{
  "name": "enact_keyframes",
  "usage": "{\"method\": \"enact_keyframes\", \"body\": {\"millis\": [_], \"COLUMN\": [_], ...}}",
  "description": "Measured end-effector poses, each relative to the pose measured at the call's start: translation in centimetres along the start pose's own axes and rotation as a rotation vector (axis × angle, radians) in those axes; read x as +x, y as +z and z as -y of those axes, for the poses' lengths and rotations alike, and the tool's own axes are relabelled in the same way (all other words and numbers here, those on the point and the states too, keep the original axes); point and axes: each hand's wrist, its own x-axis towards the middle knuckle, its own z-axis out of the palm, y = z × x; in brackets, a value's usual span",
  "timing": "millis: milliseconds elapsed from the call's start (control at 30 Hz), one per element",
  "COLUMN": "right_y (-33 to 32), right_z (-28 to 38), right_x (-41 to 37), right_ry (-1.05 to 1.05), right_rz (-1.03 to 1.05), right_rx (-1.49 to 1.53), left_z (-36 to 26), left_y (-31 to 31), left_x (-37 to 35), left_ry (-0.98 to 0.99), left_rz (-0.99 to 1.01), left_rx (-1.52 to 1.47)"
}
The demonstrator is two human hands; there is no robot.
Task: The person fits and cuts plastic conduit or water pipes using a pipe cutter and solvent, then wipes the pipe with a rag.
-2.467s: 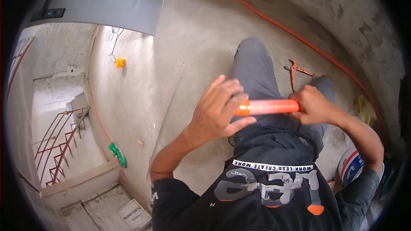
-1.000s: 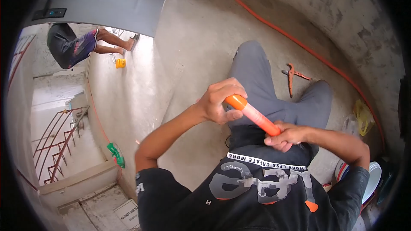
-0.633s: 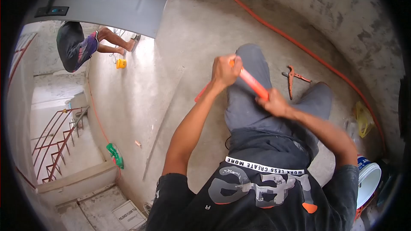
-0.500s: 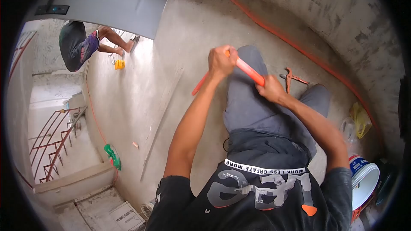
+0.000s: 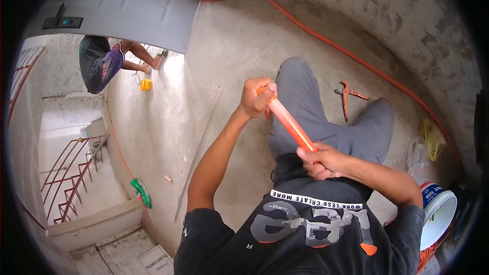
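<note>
An orange pipe [image 5: 292, 124] runs slantwise between my two hands, above my thighs. My left hand [image 5: 257, 98] is wrapped round its upper end. Its lower end is in the closed fingers of my right hand [image 5: 323, 161], close to my waist. The pipe has a shiny, paler stretch in the middle. On the floor to the right of my knee lies an orange-handled cutter [image 5: 346, 101], touched by neither hand.
A grey door [image 5: 127, 7] stands at the upper left, with a crouching person [image 5: 99, 63] and a yellow container [image 5: 146, 84] beyond. Orange tubing [image 5: 346, 60] follows the wall. A white bucket [image 5: 437, 219], plastic bags [image 5: 433, 139], a green bag [image 5: 141, 192] and a stair railing [image 5: 71, 178] are around.
Both hands have come closer to my body with the pipe, my right hand most. More of the pipe shows between them, and the piece that stuck out past my left hand is mostly out of sight.
</note>
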Motion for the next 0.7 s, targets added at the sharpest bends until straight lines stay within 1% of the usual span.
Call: {"method": "enact_keyframes", "body": {"millis": [33, 67, 100, 133, 200, 233, 267, 300, 333, 400, 433, 467, 500, 533, 567, 600, 633, 667, 700], "right_y": [-0.4, -1.7, -2.7, -3.6, -5.7, -6.4, -7.2, -8.1, -8.6, -9.5, -8.6, -7.3, -6.3, -4.8, -5.1, -3.9, -2.9, -1.0, -0.4], "right_z": [-0.4, -0.6, -0.9, -1.0, -0.3, 0.2, 1.0, 1.5, 1.4, 1.6, 1.9, 2.0, 1.8, 2.5, 0.7, -1.2, -2.5, -3.5, -4.6], "right_x": [0.0, 0.8, 1.4, 1.9, 3.4, 4.1, 4.5, 5.2, 5.7, 6.5, 5.6, 4.4, 2.8, 0.9, 0.3, -0.4, -1.3, -2.1, -2.7], "right_ry": [-0.008, -0.052, -0.143, -0.232, -0.331, -0.357, -0.386, -0.39, -0.389, -0.647, -0.639, -0.537, -0.427, -0.121, -0.123, -0.013, 0.072, 0.061, 0.243], "right_rz": [-0.227, -0.364, -0.446, -0.526, -0.69, -0.717, -0.747, -0.821, -0.824, -0.953, -0.877, -0.767, -0.437, -0.083, 0.215, 0.494, 0.578, 0.644, 0.607], "right_rx": [-0.128, -0.374, -0.579, -0.785, -1.001, -1.021, -1.046, -1.133, -1.135, -1.365, -1.352, -1.295, -1.064, -0.836, -0.557, -0.078, -0.007, -0.035, 0.217], "left_z": [0.3, 0.6, 0.9, 1.1, 1.5, 1.8, 2.1, 2.1, 2.2, 2.3, 1.8, 1.3, 0.5, -0.1, -0.7, -1.5, -2.6, -3.9, -5.4], "left_y": [0.4, 0.8, 1.3, 1.7, 1.9, 1.9, 2.0, 1.9, 1.7, 1.1, 0.9, 0.7, 0.0, -0.1, 0.5, 1.6, 2.2, 2.6, 2.9], "left_x": [-0.2, -0.5, -0.5, -0.2, 0.6, 0.9, 1.4, 2.0, 1.9, 1.6, 1.5, 0.8, 0.0, -0.5, -1.2, -1.8, -2.6, -2.9, -3.0], "left_ry": [-0.031, -0.063, -0.02, -0.021, 0.051, 0.043, 0.015, -0.003, -0.002, 0.058, 0.061, 0.2, 0.337, 0.407, 0.472, 0.525, 0.494, 0.504, 0.468], "left_rz": [-0.016, -0.029, -0.042, -0.04, -0.154, -0.151, -0.182, -0.217, -0.218, -0.252, -0.266, -0.245, -0.236, -0.158, -0.08, -0.032, 0.061, 0.152, 0.202], "left_rx": [0.087, 0.173, 0.229, 0.225, 0.37, 0.366, 0.426, 0.489, 0.485, 0.529, 0.536, 0.458, 0.397, 0.314, 0.241, 0.079, 0.028, 0.01, -0.013]}}
